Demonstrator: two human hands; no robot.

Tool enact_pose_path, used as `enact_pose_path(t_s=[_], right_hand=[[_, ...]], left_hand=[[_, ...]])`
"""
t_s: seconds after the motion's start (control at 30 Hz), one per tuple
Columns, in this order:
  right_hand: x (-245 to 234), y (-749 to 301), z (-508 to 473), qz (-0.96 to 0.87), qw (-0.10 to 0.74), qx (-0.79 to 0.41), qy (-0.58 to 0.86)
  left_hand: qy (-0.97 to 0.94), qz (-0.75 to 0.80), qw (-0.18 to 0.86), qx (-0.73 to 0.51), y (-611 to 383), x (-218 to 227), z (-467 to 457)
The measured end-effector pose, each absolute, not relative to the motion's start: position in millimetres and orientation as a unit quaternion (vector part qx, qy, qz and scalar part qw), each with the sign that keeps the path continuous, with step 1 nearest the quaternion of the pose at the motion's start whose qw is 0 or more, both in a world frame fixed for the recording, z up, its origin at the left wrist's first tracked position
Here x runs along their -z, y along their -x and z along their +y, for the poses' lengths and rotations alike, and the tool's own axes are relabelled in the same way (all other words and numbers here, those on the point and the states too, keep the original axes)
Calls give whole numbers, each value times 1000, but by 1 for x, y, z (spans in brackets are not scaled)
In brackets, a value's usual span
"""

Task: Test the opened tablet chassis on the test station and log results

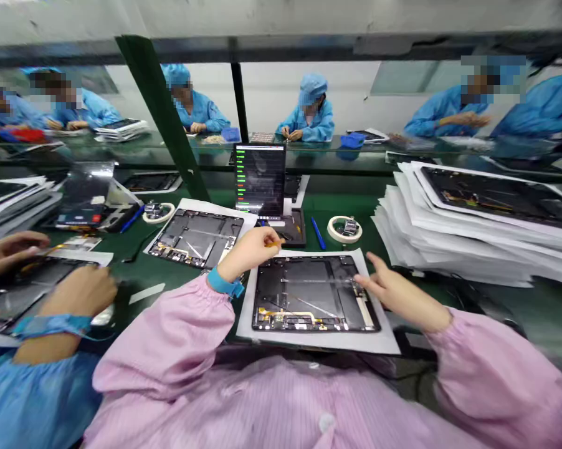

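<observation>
In front of me lies an opened tablet (309, 290), its inner side facing up with ribbon cables and a battery area exposed, on a white sheet (379, 340). My left hand (250, 252), with a blue wrist strap (225, 284), is above the tablet's upper left corner. Its fingertips pinch a small orange flex cable (275, 243). At the tablet's right edge is my right hand (397, 293); thumb and index finger are apart, with the fingertips at or just over the frame. Nothing shows between those fingers. Behind the tablet stands a lit screen (261, 181) with green and red rows.
A tall stack of sheets and tablets (453, 243) rises at right. Tape rolls (344, 231) and a blue pen (318, 233) lie behind. Another opened tablet (197, 237) sits to the left. A co-worker's hands (78, 293) work at far left; several people sit beyond.
</observation>
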State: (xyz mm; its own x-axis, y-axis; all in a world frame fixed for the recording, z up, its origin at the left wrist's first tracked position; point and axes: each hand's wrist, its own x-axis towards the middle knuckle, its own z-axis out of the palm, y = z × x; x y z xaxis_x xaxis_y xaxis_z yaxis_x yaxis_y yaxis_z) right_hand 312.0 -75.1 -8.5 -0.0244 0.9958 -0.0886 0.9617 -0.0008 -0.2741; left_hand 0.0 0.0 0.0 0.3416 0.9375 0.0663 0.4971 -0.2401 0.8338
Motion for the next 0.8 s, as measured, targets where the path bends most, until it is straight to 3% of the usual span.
enact_pose_path(t_s=[0.1,0.2,0.43,0.8], right_hand=[[-7,-284,-64,-770,129,-135,610],[1,-244,-50,-847,135,-205,471],[56,-187,-30,-852,186,-245,423],[56,-192,-32,-834,225,-286,415]], left_hand=[[-710,435,508,-221,-2,3,-5],[-692,428,550,-188,-2,8,-7],[-712,487,484,-146,8,27,-1],[-755,489,429,-87,0,35,-4]])
